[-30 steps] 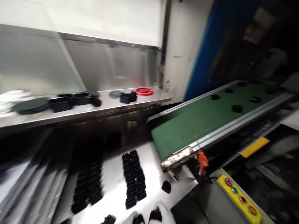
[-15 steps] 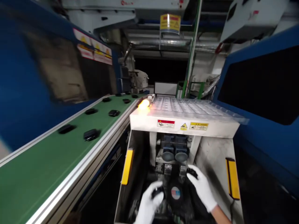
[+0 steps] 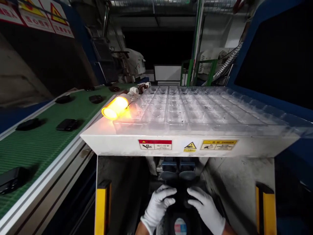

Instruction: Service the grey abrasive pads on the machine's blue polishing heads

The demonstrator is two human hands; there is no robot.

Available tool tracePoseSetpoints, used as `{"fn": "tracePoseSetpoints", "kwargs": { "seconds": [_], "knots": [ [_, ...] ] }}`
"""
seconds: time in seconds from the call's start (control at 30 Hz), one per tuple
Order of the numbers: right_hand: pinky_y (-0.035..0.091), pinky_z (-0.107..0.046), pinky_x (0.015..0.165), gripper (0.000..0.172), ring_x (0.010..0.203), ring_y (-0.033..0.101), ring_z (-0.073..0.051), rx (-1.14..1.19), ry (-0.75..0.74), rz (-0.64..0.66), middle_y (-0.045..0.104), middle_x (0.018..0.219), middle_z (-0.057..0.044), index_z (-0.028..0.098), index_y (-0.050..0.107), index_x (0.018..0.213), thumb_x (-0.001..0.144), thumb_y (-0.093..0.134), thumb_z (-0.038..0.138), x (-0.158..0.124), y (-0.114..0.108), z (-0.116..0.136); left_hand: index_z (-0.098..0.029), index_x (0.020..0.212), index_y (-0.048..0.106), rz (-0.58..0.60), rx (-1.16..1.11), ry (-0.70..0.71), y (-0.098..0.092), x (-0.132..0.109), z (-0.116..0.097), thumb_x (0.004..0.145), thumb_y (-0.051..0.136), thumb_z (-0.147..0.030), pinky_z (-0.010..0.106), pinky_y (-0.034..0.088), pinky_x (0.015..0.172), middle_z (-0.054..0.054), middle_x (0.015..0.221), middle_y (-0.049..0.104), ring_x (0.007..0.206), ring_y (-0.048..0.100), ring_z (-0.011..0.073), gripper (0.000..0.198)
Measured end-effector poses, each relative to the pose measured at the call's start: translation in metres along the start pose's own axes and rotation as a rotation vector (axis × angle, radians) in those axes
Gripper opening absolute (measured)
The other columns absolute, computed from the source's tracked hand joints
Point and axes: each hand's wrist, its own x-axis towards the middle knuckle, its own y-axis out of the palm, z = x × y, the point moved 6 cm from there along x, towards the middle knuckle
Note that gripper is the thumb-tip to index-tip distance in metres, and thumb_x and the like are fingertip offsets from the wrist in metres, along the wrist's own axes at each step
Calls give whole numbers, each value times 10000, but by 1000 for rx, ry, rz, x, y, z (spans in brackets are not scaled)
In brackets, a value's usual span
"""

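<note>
Black parts point(image 3: 182, 195), small and dark, sit low in the machine recess under the white deck, between both gloved hands; shape hard to make out in the shadow. Far left: green conveyor belt point(image 3: 41, 143) running away from the camera, several black moulded pieces point(image 3: 67, 124) lying on it, well apart from each other, one at the near left edge half cut off. Aluminium side rail point(image 3: 56, 176) borders the belt's right edge. Next, yellow strip point(image 3: 102, 209) upright on the left wall of the recess. Amber lamp point(image 3: 114, 107) lit, lying tilted at the deck's left rear corner, just beside the clear blister tray point(image 3: 195, 111). That tray covers most of the white deck point(image 3: 102, 140), pockets look unfilled. Warning stickers point(image 3: 188, 145) along the deck's front edge. Left hand point(image 3: 157, 205), white glove, fingers curled down onto the black parts, touching; whether it actually grips one, cannot tell. Round label point(image 3: 180, 226) on a dark housing below, between the wrists. Right hand point(image 3: 206, 209), white glove, fingers bent inward onto the same dark spot, touching; grip also unclear. Second yellow strip point(image 3: 265, 209) on the right wall.
</note>
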Motion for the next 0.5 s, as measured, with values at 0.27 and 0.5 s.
{"fn": "tracePoseSetpoints", "kwargs": {
  "seconds": [0.27,0.5],
  "knots": [
    [519,-282,839,341,909,705,-204,-335,55,167,763,995,-70,228,739,1089,979,459,389,41,-5,62,-262,1099,763,13,391,-81,-1,5,-38,832,637,-565,360,497,988,103,1136,719,1085,659,277,423],
    [469,-361,748,276,814,710,-311,-656,219,290,736,816,-210,93,745,786,854,478,110,64,31,44,2,864,767,35,867,-482,31,55,-36,916,432,-401,688,459,783,364,870,700,919,662,551,527]
  ]
}}
